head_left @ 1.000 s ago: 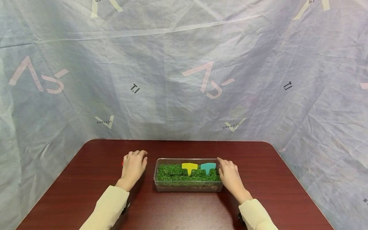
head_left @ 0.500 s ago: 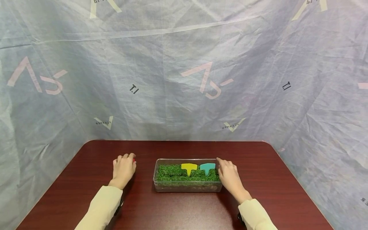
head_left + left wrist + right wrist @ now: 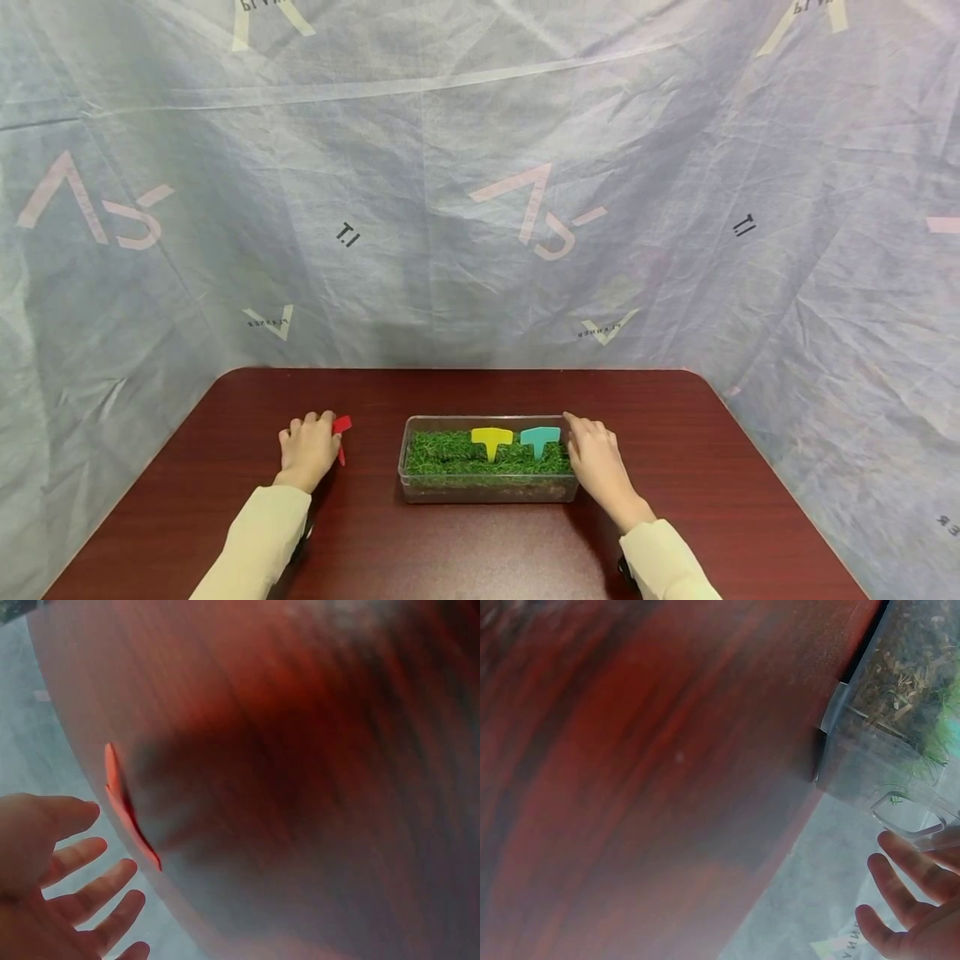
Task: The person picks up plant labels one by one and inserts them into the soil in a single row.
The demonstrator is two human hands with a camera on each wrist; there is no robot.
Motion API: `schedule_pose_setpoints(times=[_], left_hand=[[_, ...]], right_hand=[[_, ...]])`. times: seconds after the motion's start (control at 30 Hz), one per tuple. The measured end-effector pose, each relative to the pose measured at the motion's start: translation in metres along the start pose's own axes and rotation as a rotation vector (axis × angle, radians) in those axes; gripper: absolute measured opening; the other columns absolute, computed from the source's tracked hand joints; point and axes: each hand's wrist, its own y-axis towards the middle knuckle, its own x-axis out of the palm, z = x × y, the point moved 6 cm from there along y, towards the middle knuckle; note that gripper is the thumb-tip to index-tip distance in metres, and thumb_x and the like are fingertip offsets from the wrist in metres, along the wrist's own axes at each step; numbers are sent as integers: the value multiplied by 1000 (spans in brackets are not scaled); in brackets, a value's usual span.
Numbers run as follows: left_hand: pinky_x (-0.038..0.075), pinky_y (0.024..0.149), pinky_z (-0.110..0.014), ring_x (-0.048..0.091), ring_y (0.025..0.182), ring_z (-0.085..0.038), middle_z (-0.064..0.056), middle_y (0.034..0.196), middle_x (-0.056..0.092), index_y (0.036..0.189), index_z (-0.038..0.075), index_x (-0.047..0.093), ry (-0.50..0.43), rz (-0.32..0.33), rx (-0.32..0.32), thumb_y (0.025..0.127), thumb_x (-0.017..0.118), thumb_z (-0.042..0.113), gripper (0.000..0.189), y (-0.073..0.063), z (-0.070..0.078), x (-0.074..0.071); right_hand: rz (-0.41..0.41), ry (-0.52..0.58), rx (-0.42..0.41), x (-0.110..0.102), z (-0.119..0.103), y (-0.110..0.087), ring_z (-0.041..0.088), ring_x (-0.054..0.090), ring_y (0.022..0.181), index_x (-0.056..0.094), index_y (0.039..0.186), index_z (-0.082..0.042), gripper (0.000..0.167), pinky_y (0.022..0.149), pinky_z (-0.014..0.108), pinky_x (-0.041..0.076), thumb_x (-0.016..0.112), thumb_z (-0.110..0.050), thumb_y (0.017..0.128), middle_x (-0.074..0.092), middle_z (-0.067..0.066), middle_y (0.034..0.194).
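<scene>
My left hand [image 3: 307, 452] is at the left of the table, beside a red T-shaped plant label [image 3: 342, 424]. In the left wrist view its fingers [image 3: 94, 898] are spread and relaxed, with a small gap between the thumb and the red label [image 3: 129, 814]. My right hand [image 3: 597, 462] rests at the right end of a clear plastic box [image 3: 487, 492]. Its fairly straight fingers touch the end near a handle loop [image 3: 907, 825]. Inside the box, a yellow label [image 3: 492, 436] and a teal label [image 3: 540, 436] stand upright in grass [image 3: 442, 450].
The dark red wooden table [image 3: 480, 550] has rounded far corners. Grey printed cloth [image 3: 420, 283] hangs behind it and along both sides. Brown soil-like bits [image 3: 900, 690] show through the box wall in the right wrist view.
My left hand has moved left and a little nearer. The red label, mostly hidden by that hand before, now shows to its right. My right hand and the box have stayed in place.
</scene>
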Motion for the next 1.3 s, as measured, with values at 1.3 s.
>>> schedule_pose_setpoints(times=[1.3], left_hand=[[29,76,-56,43,90,-47,-25,95,53,111,-3,53,-74,-256,-185,82,65,20,38,1,-9,8]], right_hand=[[13,-21,-6,1,1,0,33,57,97,54,123,-1,34,86,54,40,54,-6,89,64,14,104]])
